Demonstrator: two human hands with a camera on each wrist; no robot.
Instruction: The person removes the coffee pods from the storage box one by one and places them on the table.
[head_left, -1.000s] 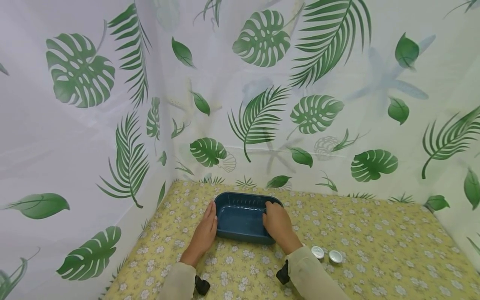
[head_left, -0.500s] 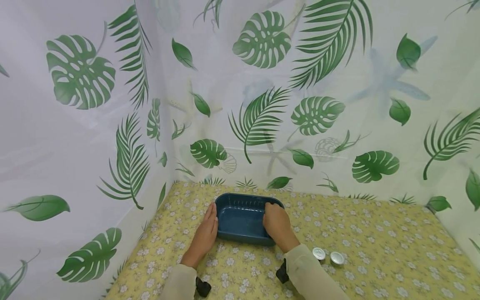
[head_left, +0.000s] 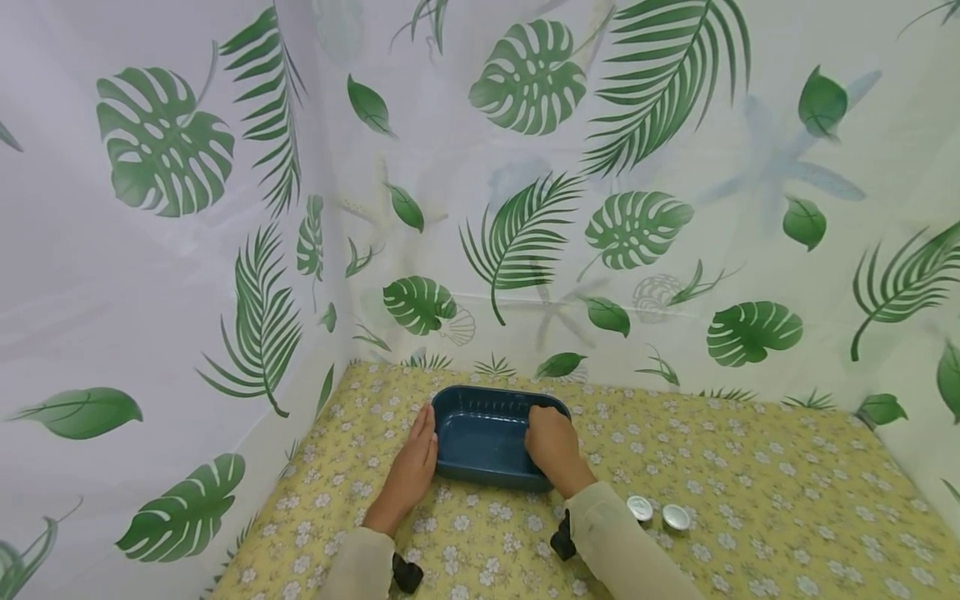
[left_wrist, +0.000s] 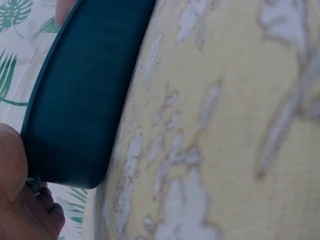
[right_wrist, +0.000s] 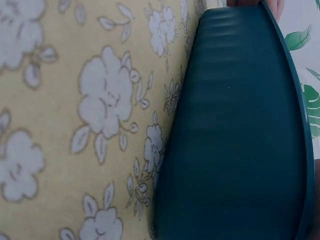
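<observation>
A dark blue rectangular basin with rounded corners sits on the flowered tablecloth. My left hand lies along its left end with straight fingers pressed against the outside. In the left wrist view, part of that hand touches the basin's end. My right hand is at the right end, fingers curled and knuckles over the inside of the basin. Whether it pinches anything is hidden by the hand itself. The right wrist view shows mostly the basin's outer wall, with fingers at its far end.
Two small round silver-topped containers stand on the tablecloth, right of my right forearm. A yellow floral cloth covers the table. Behind and to the left hang white leaf-printed curtains. Each wrist wears a black strap.
The right hand has shifted very slightly left relative to the basin's right end. The left hand keeps its place on the basin, and the view has drifted slightly.
</observation>
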